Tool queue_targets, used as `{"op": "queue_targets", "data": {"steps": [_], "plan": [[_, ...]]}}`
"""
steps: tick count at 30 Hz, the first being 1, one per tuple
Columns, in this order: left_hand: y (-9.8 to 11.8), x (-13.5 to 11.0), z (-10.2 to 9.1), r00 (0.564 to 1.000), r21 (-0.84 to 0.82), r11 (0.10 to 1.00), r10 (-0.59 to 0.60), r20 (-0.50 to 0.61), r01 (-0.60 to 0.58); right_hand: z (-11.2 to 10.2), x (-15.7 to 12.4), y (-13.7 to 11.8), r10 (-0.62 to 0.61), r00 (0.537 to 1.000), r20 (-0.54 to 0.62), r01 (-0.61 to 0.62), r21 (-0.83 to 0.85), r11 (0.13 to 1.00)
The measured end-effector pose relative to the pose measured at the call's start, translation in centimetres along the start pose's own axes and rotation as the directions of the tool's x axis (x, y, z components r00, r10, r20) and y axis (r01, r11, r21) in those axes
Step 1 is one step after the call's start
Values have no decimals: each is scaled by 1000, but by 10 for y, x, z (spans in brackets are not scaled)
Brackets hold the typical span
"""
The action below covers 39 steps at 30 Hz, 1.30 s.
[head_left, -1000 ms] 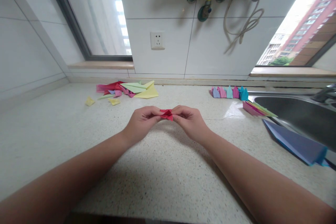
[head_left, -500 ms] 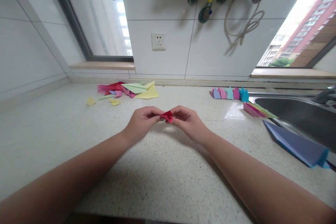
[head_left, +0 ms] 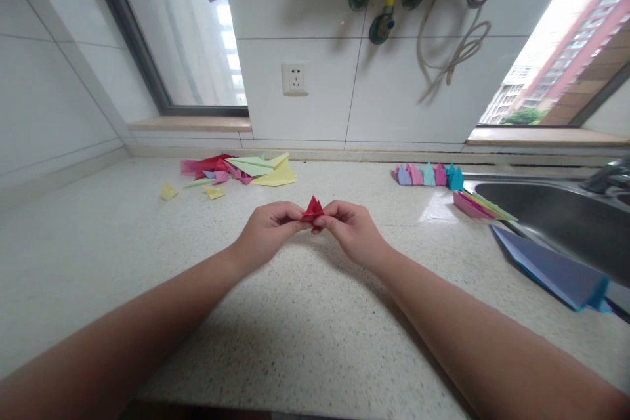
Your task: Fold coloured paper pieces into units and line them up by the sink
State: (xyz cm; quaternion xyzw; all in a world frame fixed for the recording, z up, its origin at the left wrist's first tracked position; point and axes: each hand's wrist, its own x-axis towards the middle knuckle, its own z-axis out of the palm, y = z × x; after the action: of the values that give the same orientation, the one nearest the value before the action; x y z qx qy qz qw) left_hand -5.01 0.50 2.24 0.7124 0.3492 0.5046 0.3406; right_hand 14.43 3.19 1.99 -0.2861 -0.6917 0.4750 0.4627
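Note:
A small red origami piece [head_left: 314,209] is held between my hands above the speckled countertop [head_left: 305,328], its pointed tip facing up. On its left side, my left hand [head_left: 272,228] pinches it between thumb and fingers. From the right, my right hand [head_left: 350,228] grips it the same way, the thumb lying across its lower front. The fingertips hide parts of the folds.
Folded paper pieces [head_left: 273,172] in several colours lie in a pile at the back left, near yellow scraps [head_left: 168,191]. At the back right stands a row of small origami pieces [head_left: 428,174]. Coloured folded papers [head_left: 482,205] and a large blue folded sheet [head_left: 551,266] lie beside the steel sink [head_left: 581,226].
The red origami piece has turned in my fingers, so that its points now stand upright instead of lying flatter. Both hands stay in nearly the same place; the view has shifted slightly.

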Motion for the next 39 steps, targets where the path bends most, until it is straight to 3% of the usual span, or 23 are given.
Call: {"op": "queue_targets", "data": {"steps": [4, 10, 16, 26, 31, 39], "plan": [[0, 1, 1, 1000, 58, 998, 3, -31, -2, 2, 0, 5, 16, 1000, 27, -17, 36, 999], [-3, 0, 2, 984, 36, 989, -136, -111, 141, 3, 2, 10, -83, 997, -3, 83, -82, 993], [-4, 0, 4, 983, -31, 984, -179, -53, 177, 3, 1, 9, -53, 998, 33, 54, -22, 998], [-7, 2, 5, 985, -145, 975, -171, 2, 169, 3, 1, 5, -53, 997, 56, 57, -80, 995], [-2, 2, 4, 980, -35, 980, -198, 19, 198, -3, 2, 7, 11, 994, 112, 4, -132, 991], [-5, 5, 1, 975, 7, 978, -207, -78, 208, -4, -2, 9, 94, 973, 212, -40, -245, 969]]}}
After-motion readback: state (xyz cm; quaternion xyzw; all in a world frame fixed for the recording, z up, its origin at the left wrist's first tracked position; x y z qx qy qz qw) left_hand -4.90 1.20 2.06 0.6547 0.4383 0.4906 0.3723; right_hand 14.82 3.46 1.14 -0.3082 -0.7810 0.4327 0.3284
